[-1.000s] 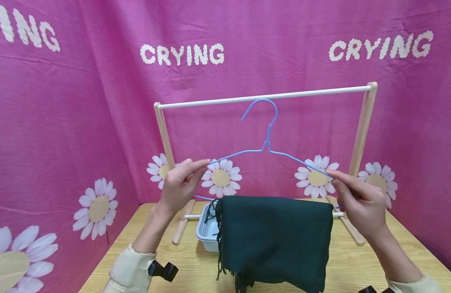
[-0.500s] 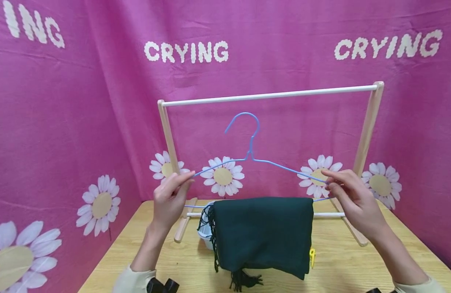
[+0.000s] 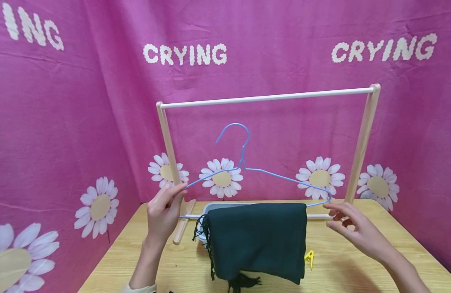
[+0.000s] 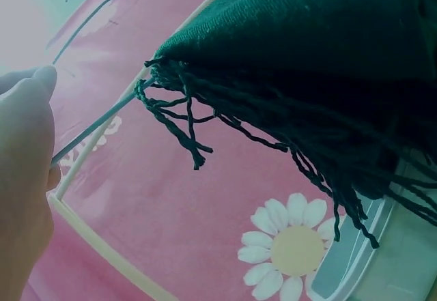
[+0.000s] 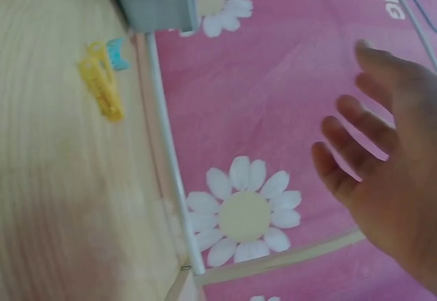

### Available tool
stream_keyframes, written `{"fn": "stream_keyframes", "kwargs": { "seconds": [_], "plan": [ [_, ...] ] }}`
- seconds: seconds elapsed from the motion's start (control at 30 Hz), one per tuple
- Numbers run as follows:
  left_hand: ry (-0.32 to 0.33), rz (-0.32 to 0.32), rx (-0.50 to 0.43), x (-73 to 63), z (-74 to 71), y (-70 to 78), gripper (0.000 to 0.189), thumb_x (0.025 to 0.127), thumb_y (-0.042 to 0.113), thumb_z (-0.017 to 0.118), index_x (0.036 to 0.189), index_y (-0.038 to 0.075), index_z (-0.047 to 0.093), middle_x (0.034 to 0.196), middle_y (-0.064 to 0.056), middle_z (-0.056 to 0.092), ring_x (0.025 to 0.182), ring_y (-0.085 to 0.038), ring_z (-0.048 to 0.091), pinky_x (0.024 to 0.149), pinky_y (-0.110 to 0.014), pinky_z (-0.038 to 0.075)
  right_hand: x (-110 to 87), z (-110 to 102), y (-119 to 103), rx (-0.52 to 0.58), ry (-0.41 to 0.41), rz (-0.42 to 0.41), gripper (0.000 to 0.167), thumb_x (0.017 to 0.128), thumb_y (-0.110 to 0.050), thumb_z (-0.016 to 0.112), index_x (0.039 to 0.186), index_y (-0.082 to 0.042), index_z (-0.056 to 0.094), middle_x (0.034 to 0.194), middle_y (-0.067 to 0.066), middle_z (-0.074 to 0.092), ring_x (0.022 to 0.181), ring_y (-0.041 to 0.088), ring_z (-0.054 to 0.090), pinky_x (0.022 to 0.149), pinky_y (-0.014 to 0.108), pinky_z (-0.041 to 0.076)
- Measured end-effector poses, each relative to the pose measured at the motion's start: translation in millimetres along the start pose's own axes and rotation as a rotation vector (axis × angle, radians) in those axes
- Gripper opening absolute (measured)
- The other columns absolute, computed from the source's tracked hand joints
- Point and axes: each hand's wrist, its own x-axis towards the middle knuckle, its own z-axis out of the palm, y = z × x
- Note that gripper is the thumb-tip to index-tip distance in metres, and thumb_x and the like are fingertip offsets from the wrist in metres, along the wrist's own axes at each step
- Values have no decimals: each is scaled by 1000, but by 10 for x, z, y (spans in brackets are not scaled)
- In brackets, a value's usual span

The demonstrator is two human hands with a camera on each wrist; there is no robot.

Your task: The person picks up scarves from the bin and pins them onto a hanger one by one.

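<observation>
My left hand [image 3: 163, 211] pinches the left shoulder of a blue wire hanger [image 3: 242, 154] between thumb and fingers. Over the hanger's bottom bar drapes a folded dark green scarf [image 3: 258, 240], its fringe at the left end. The left wrist view shows the scarf [image 4: 293, 35] from close up, with fringe strands dangling beside the wire. Just off the hanger's right corner is my right hand [image 3: 357, 232], fingers loosely bent and holding nothing. In the right wrist view that hand [image 5: 396, 144] has its fingers spread apart.
Behind the hanger stands a wooden rack with a white top rail [image 3: 265, 98]. A pale grey basin [image 3: 227, 206] sits on the table, partly hidden by the scarf. A yellow clothespin [image 3: 309, 259] lies right of the scarf, with a small blue piece [image 5: 117, 54] close by.
The hanger and scarf have moved down and to the left with my left hand. My right hand has let go of the hanger's right shoulder and lowered, uncovering the hanger's corner.
</observation>
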Motion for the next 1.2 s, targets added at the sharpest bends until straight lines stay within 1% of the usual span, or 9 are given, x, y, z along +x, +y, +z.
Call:
{"fn": "stream_keyframes", "kwargs": {
  "seconds": [0.27, 0.4, 0.53, 0.63, 0.73, 0.83, 0.97, 1.1, 1.2],
  "plan": [
    [73, 0, 12, -110, -31, 72, 31, 95, 21, 67, 90, -10, 72, 60, 0, 36, 56, -2, 26, 49, -14, 17, -188, 84, 203, -33, -240, 67, 36, 90, -19, 74, 124, -18, 64, 105, -8, 60, 92, -2, 52, 66, 22, 48],
    [39, 4, 20, -146, -20, 76, 30, 96, 20, 66, 93, -8, 72, 60, 0, 38, 56, -2, 27, 48, -13, 19, -253, 149, 300, 3, -361, 91, 30, 91, -22, 73, 119, -14, 66, 107, -7, 64, 92, -5, 50, 67, 21, 49],
    [32, 3, 25, -162, -5, 40, 29, 96, 21, 66, 95, -8, 73, 61, 0, 39, 56, -2, 27, 48, -14, 19, -250, 261, 357, 46, -465, 68, 32, 92, -24, 71, 119, -9, 64, 112, 2, 66, 97, -4, 51, 70, 24, 50],
    [52, -9, 28, -173, -3, 1, 30, 95, 21, 66, 94, -8, 72, 61, 0, 39, 56, -2, 26, 48, -14, 19, -235, 338, 366, 73, -539, 98, 34, 92, -25, 71, 121, -10, 63, 118, 9, 64, 103, 6, 55, 76, 26, 52],
    [58, -17, 17, -183, 5, -27, 30, 95, 20, 67, 93, -9, 72, 61, -1, 40, 56, -2, 27, 48, -14, 19, -231, 400, 363, 101, -622, 184, 37, 90, -28, 73, 123, -13, 63, 127, 12, 61, 113, 21, 56, 86, 31, 54],
    [53, -12, 6, -184, 19, -41, 27, 94, 17, 67, 94, -9, 72, 61, -1, 40, 56, -2, 27, 48, -14, 19, -236, 456, 369, 82, -684, 222, 41, 88, -34, 75, 124, -20, 63, 131, 9, 59, 115, 28, 54, 93, 31, 52],
    [48, -6, -2, -189, 27, -44, 24, 94, 14, 68, 95, -9, 72, 62, -1, 40, 56, -3, 27, 48, -14, 20, -252, 507, 394, 33, -705, 167, 37, 85, -32, 78, 119, -23, 66, 118, -2, 61, 100, 11, 53, 85, 22, 49],
    [50, -11, -9, -206, 26, -38, 23, 93, 14, 68, 95, -9, 72, 62, -1, 39, 56, -3, 26, 48, -15, 19, -272, 526, 389, 26, -690, 106, 23, 84, -17, 78, 105, -16, 68, 94, -8, 60, 81, 2, 49, 70, 21, 46],
    [52, -16, 5, -217, 17, -27, 25, 94, 16, 68, 95, -9, 72, 61, 0, 38, 57, -2, 26, 48, -15, 19, -266, 526, 344, 13, -711, 156, 20, 83, -12, 78, 99, -17, 68, 87, -9, 58, 76, 2, 48, 67, 21, 45]
  ]
}}
